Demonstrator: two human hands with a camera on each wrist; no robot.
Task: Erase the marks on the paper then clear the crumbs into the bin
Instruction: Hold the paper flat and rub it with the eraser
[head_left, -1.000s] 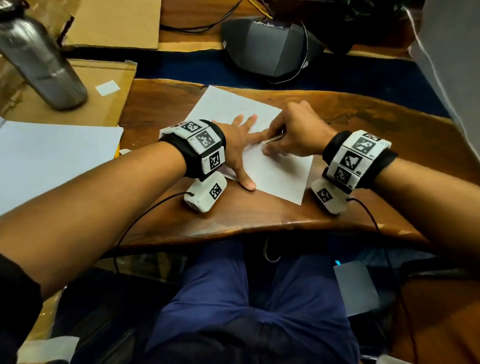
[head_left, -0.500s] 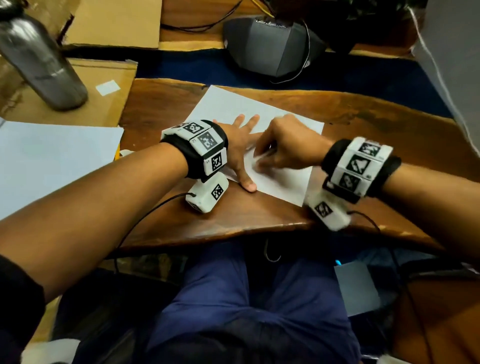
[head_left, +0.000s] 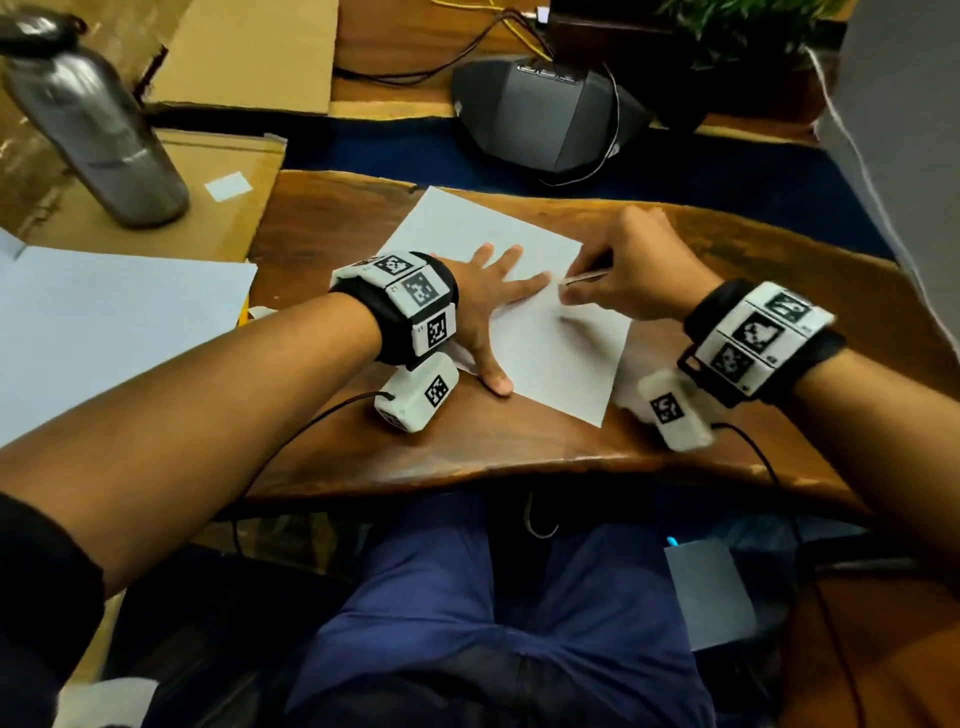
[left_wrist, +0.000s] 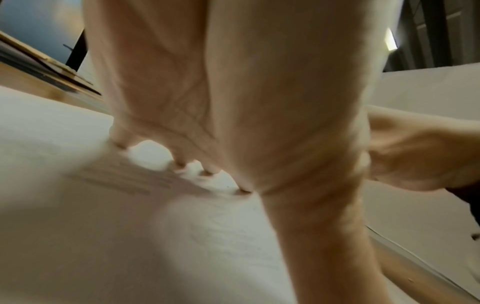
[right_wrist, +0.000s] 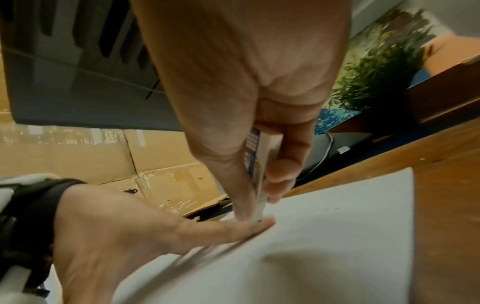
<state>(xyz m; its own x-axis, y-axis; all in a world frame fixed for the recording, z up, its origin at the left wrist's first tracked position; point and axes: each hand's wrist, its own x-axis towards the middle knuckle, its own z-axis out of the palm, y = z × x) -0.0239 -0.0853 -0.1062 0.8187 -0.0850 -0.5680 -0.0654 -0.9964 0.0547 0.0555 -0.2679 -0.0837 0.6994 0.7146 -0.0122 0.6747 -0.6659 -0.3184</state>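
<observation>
Fingers (right_wrist: 283, 168) of the right hand (head_left: 641, 270) pinch an eraser (right_wrist: 257, 164), its lower end on the paper (head_left: 545, 353).
Its long axis stands steeply upright; left hand (head_left: 483, 306) lies flat, spread on the sheet on the bench (head_left: 493, 441).

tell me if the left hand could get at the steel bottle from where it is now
Probably yes: the bottle stands to the far left with only bare cardboard in between. But the left hand lies flat on the paper, so it would have to let go.
</observation>
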